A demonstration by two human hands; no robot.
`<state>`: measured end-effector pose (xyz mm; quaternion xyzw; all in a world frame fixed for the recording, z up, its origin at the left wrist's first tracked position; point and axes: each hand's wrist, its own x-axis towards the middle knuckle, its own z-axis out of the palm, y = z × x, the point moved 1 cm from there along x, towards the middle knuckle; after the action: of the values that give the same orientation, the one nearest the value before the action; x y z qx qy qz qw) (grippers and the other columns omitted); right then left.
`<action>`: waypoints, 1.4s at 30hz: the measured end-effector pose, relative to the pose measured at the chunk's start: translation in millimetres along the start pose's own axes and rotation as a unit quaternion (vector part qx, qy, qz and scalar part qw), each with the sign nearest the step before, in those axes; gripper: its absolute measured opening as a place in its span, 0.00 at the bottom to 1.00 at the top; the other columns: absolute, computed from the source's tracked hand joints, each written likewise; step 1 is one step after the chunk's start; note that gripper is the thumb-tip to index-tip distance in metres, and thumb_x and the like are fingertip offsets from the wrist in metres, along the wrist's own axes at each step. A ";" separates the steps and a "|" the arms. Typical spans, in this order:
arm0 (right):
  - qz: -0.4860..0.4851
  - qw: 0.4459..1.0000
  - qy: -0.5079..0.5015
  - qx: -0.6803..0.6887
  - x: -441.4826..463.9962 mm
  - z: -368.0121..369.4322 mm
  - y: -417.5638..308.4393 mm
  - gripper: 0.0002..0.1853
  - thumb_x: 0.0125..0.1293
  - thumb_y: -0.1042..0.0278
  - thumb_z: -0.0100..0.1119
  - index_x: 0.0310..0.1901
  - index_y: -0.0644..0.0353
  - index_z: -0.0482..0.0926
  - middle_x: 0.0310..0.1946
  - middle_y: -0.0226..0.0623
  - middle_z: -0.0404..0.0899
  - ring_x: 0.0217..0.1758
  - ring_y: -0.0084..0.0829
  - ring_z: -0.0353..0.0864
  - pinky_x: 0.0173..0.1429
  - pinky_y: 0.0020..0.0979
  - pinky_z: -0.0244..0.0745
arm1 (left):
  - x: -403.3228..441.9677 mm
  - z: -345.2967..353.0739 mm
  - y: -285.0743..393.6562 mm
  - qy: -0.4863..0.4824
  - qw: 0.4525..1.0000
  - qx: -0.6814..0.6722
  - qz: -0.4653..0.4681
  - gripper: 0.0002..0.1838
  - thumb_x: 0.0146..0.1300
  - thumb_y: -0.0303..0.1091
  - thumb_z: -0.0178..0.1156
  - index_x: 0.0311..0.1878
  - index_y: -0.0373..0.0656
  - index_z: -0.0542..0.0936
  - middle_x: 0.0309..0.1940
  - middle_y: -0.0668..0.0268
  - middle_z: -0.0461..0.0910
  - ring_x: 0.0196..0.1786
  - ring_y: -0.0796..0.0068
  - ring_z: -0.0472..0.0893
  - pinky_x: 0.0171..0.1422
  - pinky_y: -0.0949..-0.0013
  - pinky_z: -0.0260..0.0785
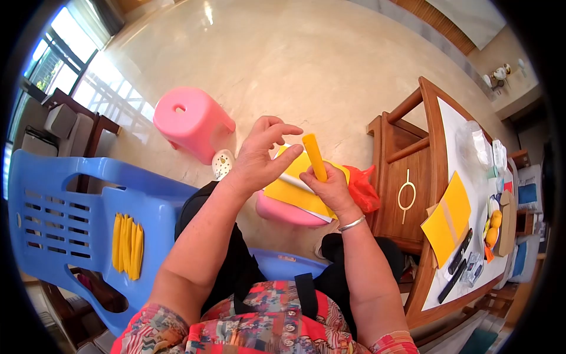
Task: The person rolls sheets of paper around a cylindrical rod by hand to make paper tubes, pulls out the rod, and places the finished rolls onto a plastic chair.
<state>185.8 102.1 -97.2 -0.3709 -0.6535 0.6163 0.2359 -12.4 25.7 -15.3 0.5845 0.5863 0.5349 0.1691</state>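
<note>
My right hand [330, 187] is wrapped round the lower end of a rolled yellow tube [315, 157], which points up and slightly left. To its left, my left hand [264, 152] has its fingers apart and holds nothing, with the thumb near the tube. Below both hands, yellow sheets [295, 197] and white paper lie on a pink stool [289, 213]. Several yellow rolls [127, 246] lie side by side on the blue chair [156, 206] at the left.
A second pink stool [191, 121] stands ahead on the left. A red plastic bag [364, 190] is beside the sheets. The wooden table [425, 248] at the right bears a yellow sheet [449, 218], dark tools [454, 274], fruit and clear plastic packaging.
</note>
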 end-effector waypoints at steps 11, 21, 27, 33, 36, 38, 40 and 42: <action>-0.046 0.986 -0.042 -0.157 3.7 -1.9 12.3 0.19 0.66 0.54 0.73 0.43 0.65 0.84 0.31 0.42 0.84 0.33 0.33 0.83 0.43 0.34 0.77 | -3.1 1.4 -13.7 -0.117 0.991 0.068 -0.014 0.11 0.66 0.35 0.70 0.45 0.38 0.84 0.49 0.58 0.80 0.52 0.61 0.81 0.54 0.63 0.74; -0.015 0.969 0.009 -0.245 11.5 -37.6 38.6 0.18 0.66 0.57 0.72 0.44 0.66 0.84 0.31 0.42 0.83 0.34 0.33 0.84 0.42 0.34 0.77 | 8.7 -45.8 -68.8 0.004 0.981 -0.039 -0.188 0.13 0.72 0.38 0.68 0.42 0.35 0.84 0.27 0.74 0.78 0.32 0.85 0.73 0.38 0.75 0.66; 0.073 0.977 0.183 -0.079 22.1 -55.7 58.3 0.12 0.72 0.59 0.68 0.42 0.60 0.82 0.28 0.29 0.80 0.30 0.21 0.79 0.34 0.29 0.77 | 13.2 -63.4 -77.4 0.066 0.971 -0.110 -0.201 0.12 0.75 0.37 0.65 0.44 0.35 0.85 0.33 0.74 0.81 0.37 0.88 0.75 0.42 0.78 0.67; 0.168 0.932 0.177 0.266 11.5 -56.8 14.9 0.13 0.75 0.52 0.66 0.42 0.52 0.78 0.31 0.26 0.79 0.31 0.22 0.80 0.37 0.27 0.81 | 13.6 -55.4 -80.6 0.075 0.969 -0.149 -0.182 0.12 0.75 0.37 0.65 0.45 0.34 0.85 0.34 0.72 0.83 0.38 0.87 0.77 0.44 0.79 0.69; 0.167 0.931 0.163 0.281 8.1 -56.1 8.0 0.13 0.74 0.52 0.67 0.44 0.52 0.79 0.32 0.25 0.79 0.33 0.20 0.81 0.38 0.25 0.80 | 12.9 -51.4 -81.1 0.076 0.966 -0.158 -0.188 0.12 0.75 0.36 0.65 0.45 0.34 0.85 0.34 0.72 0.83 0.38 0.87 0.77 0.44 0.79 0.69; 0.146 0.942 0.146 0.263 8.8 -56.2 12.0 0.12 0.74 0.54 0.68 0.45 0.53 0.80 0.32 0.25 0.80 0.34 0.20 0.81 0.38 0.24 0.81 | 12.8 -51.1 -81.4 0.071 0.967 -0.156 -0.190 0.12 0.75 0.37 0.65 0.45 0.35 0.85 0.34 0.72 0.83 0.38 0.87 0.77 0.45 0.78 0.69; 0.127 0.950 0.136 0.250 10.0 -56.3 15.0 0.11 0.74 0.57 0.68 0.46 0.53 0.80 0.34 0.25 0.81 0.35 0.19 0.81 0.38 0.24 0.80 | 13.8 -51.6 -77.4 0.071 0.966 -0.148 -0.202 0.12 0.75 0.37 0.65 0.46 0.35 0.85 0.34 0.71 0.84 0.39 0.86 0.78 0.46 0.78 0.69; 0.110 0.955 0.131 0.242 10.6 -56.7 17.6 0.10 0.74 0.59 0.68 0.47 0.54 0.81 0.35 0.24 0.82 0.36 0.19 0.82 0.39 0.24 0.80 | 13.9 -53.2 -73.4 0.078 0.962 -0.134 -0.225 0.13 0.75 0.38 0.65 0.46 0.36 0.85 0.34 0.71 0.84 0.39 0.85 0.78 0.48 0.77 0.69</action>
<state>226.1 145.5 -108.7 -0.4497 -0.4029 0.7241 0.3334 -96.9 33.5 -50.1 0.3660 0.6372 0.6004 0.3155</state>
